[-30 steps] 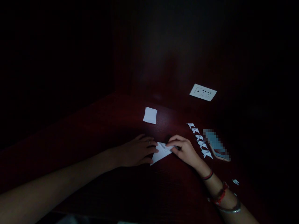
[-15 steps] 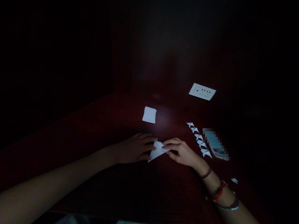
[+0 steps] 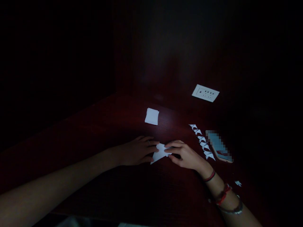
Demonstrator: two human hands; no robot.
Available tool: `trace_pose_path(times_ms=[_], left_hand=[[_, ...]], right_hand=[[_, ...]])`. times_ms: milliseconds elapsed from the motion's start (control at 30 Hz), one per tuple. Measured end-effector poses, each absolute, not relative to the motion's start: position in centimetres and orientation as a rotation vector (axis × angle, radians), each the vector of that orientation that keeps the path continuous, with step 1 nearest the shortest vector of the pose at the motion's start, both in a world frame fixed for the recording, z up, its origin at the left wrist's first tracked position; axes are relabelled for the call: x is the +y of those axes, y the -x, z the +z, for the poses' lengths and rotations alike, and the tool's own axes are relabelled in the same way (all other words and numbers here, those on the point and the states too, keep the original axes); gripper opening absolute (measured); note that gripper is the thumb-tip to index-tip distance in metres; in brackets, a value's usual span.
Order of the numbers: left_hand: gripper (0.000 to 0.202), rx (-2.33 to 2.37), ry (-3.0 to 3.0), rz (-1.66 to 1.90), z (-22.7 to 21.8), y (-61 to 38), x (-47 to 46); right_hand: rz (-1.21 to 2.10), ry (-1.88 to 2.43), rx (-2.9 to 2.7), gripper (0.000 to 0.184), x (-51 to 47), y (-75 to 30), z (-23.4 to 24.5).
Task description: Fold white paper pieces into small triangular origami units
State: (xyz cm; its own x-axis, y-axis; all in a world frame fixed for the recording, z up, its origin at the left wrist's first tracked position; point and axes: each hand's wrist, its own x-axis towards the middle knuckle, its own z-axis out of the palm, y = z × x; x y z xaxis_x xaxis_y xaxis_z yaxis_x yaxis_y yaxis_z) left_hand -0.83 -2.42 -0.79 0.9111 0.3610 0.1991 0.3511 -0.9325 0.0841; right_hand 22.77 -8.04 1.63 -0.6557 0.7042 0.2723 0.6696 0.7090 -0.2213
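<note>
- table [image 3: 106, 123]: dark red, faintly grained, dimly lit, brightest just right of the paper stack [image 3: 151, 116].
- wall [image 3: 177, 47]: dark, behind the stack; socket plate [image 3: 205, 93] mounted above and right of it.
- folded sheet [image 3: 159, 154]: on the table, on the near side of the stack.
- left hand [image 3: 137, 152]: grip not closed, fingers spread onto the sheet's left part.
- right hand [image 3: 186, 154]: fingers curved over the sheet's right part; cannot tell whether the grip pinches it.
- right of the stack: row of folded papers [image 3: 209, 155], then phone [image 3: 219, 146].
</note>
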Motion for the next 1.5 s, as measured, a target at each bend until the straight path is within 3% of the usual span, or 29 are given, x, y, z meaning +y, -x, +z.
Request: trace_pose_path(times_ms=[1500], left_hand=[[0.040, 0.531, -3.001, 0.165, 0.3, 0.6, -2.5]], right_hand=[[0.145, 1.105, -2.629, 0.036, -7.7, -22.8, 1.4]])
